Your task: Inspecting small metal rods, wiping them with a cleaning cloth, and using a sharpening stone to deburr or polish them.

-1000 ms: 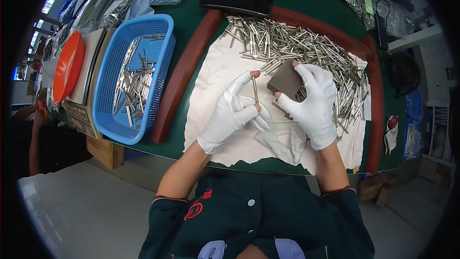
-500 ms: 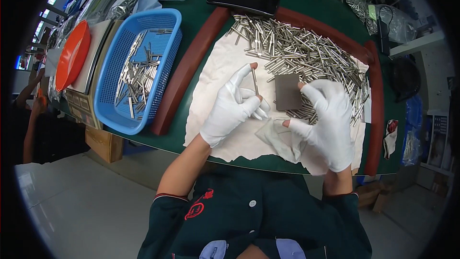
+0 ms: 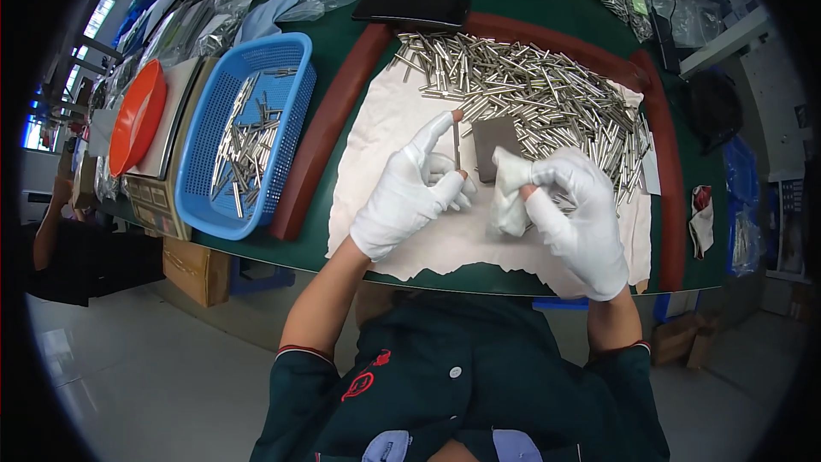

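My left hand (image 3: 400, 204), in a white glove with bare fingertips, holds a slim metal pin (image 3: 457, 147) upright between forefinger and thumb. My right hand (image 3: 583, 221), gloved the same way, pinches a crumpled white cloth (image 3: 510, 195) a little to the right of the pin. A flat dark grey-brown rectangular block (image 3: 494, 142) lies just beyond that cloth, at the edge of a large heap of metal pins (image 3: 547, 94). Beneath the heap and my hands spreads a pale cloth sheet (image 3: 363, 162).
Dark red rails (image 3: 329, 133) border the sheet on the green table. A blue basket (image 3: 310, 77) with pins stands left, beside a scale (image 3: 175, 133) bearing an orange dish (image 3: 141, 115). Behind the heap lies a black phone (image 3: 410, 8). Another person's arm (image 3: 50, 227) shows far left.
My right hand has left the dark block and picked the white cloth up off the sheet, bringing it left toward the pin. My left hand still holds the pin.
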Tool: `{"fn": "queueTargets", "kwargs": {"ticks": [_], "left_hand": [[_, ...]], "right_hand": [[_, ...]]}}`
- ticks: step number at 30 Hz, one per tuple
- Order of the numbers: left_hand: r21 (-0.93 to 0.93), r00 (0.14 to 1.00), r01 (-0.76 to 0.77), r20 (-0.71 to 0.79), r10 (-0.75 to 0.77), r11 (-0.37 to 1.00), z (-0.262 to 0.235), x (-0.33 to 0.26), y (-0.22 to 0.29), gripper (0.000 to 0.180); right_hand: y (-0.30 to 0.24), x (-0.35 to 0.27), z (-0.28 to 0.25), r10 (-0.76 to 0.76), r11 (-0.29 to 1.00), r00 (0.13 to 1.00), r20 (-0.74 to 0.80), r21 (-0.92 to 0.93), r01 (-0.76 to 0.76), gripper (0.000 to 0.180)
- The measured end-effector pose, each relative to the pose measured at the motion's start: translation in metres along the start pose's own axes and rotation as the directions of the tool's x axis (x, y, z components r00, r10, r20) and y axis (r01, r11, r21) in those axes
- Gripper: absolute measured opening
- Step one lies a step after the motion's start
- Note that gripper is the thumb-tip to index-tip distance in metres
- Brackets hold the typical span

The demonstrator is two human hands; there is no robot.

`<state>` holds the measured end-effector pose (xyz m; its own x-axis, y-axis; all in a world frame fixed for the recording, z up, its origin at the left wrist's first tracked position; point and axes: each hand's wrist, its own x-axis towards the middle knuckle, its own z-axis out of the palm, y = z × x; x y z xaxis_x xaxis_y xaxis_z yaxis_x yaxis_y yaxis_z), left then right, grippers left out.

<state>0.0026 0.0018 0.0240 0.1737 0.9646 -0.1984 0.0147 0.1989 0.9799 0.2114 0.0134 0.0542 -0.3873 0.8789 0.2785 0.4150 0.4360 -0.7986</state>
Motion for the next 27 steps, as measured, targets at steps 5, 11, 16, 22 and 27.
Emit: {"fn": "queueTargets", "kwargs": {"ticks": [5,11,16,22,27], "left_hand": [[-0.014,0.970,-0.244,-0.006,0.244,0.970,0.020,-0.007,0.004,0.065],[0.057,0.881,-0.467,-0.062,0.469,0.883,0.001,0.004,0.033,0.060],[0.120,0.865,-0.467,-0.144,0.480,0.876,-0.020,-0.006,0.041,0.060],[-0.296,0.961,-0.271,-0.027,0.276,0.916,-0.033,-0.020,0.021,0.066],[-0.493,0.965,-0.227,0.002,0.262,0.840,-0.023,-0.027,0.005,0.070]], "right_hand": [[0.002,0.027,0.024,0.080,0.920,0.995,0.064,0.379,-0.098,0.013],[-0.019,0.076,0.039,-0.057,0.923,0.998,0.029,0.383,0.042,0.042],[-0.025,0.104,0.030,-0.165,0.864,0.919,0.358,0.502,-0.040,0.033],[-0.005,0.079,0.043,-0.079,0.734,0.900,0.429,0.636,-0.239,0.012],[0.004,0.060,0.050,0.085,0.609,0.946,0.312,0.736,-0.297,0.013]]}}
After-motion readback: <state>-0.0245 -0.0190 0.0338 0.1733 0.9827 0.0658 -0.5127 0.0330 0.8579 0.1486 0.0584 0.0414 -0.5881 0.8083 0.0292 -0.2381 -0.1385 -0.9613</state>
